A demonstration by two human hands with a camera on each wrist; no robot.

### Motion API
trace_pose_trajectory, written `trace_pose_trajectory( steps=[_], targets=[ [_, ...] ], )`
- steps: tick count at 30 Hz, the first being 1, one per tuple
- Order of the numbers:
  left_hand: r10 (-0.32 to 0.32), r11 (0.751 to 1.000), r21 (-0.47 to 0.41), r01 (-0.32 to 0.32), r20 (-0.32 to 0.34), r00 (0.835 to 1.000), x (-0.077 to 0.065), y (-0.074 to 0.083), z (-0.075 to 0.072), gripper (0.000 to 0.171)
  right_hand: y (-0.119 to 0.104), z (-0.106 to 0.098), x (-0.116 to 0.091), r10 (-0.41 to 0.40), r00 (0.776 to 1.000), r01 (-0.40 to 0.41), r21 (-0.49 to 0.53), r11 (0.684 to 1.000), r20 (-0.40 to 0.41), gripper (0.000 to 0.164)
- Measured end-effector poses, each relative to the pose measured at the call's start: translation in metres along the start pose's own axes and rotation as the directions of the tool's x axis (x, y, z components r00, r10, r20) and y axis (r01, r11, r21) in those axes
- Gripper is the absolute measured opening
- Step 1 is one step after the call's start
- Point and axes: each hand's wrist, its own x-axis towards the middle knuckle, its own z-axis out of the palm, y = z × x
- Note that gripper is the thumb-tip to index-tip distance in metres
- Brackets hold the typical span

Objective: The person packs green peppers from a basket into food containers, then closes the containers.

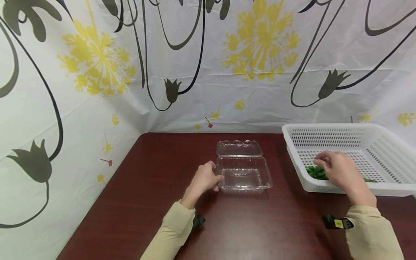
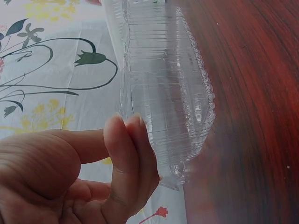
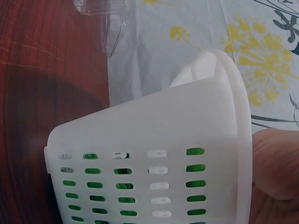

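Observation:
A clear plastic clamshell container (image 1: 242, 173) stands on the table with its lid (image 1: 238, 148) folded back. At its left side my left hand (image 1: 203, 178) pinches the rim between thumb and fingers; the left wrist view shows this hand (image 2: 117, 163) against the ribbed container wall (image 2: 159, 88). Inside the white slotted basket (image 1: 294, 159), my right hand (image 1: 341, 169) is lowered over green pepper-like pieces (image 1: 315, 172), fingers bent. The right wrist view has the basket wall (image 3: 163, 116) hiding most of that hand (image 3: 275, 163), so whether it holds a piece is unclear.
The dark red-brown table (image 1: 260, 220) carries the container in the middle and the basket at right. A flower-patterned sheet (image 1: 208, 90) rises along the back and left edges. Green shows through the basket's slots (image 3: 196, 182).

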Motion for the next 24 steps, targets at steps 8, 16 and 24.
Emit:
trace_pose_trajectory(
  steps=[8,16,24],
  targets=[
    [-0.016,1.000,-0.004,0.016,0.003,1.000,-0.001,0.002,0.000,0.052,-0.004,0.000,0.001,0.039,0.999,-0.039,0.010,0.999,-0.014,0.023],
    [-0.012,1.000,-0.008,0.012,0.005,1.000,-0.001,0.001,0.001,0.051,-0.008,-0.001,0.000,0.058,0.998,-0.057,0.019,0.998,-0.024,0.030],
    [-0.011,1.000,0.002,0.011,-0.003,1.000,-0.001,0.001,0.001,0.051,-0.011,-0.002,0.001,0.039,0.998,-0.038,0.025,0.999,-0.056,0.030]
  ],
)
